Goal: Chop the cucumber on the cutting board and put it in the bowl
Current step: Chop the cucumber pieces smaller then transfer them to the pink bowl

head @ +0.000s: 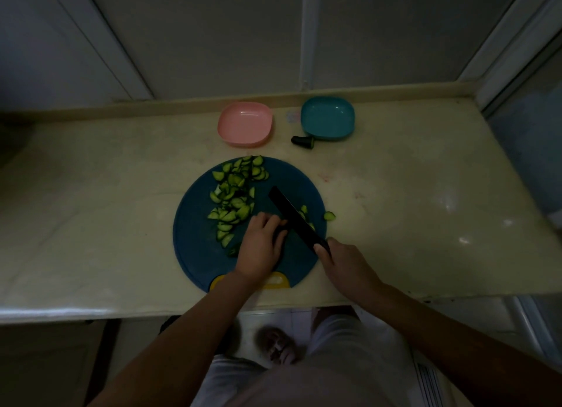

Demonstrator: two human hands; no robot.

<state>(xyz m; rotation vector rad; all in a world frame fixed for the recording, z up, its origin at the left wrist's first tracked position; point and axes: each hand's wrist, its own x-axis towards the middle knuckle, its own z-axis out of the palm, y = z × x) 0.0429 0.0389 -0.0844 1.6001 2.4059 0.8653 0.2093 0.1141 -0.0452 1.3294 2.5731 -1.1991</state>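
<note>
Right hand (343, 262) grips knife (292, 215) pointing 11 o'clock across cutting board (197, 248), left hand (261, 245) clamps cucumber piece (280, 232), slices (235, 193) piled at 11.

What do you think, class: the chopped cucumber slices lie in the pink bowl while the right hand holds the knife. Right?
No. The head view shows the cucumber slices heaped on the blue cutting board; the pink bowl holds none. The right hand does hold the knife.
</note>
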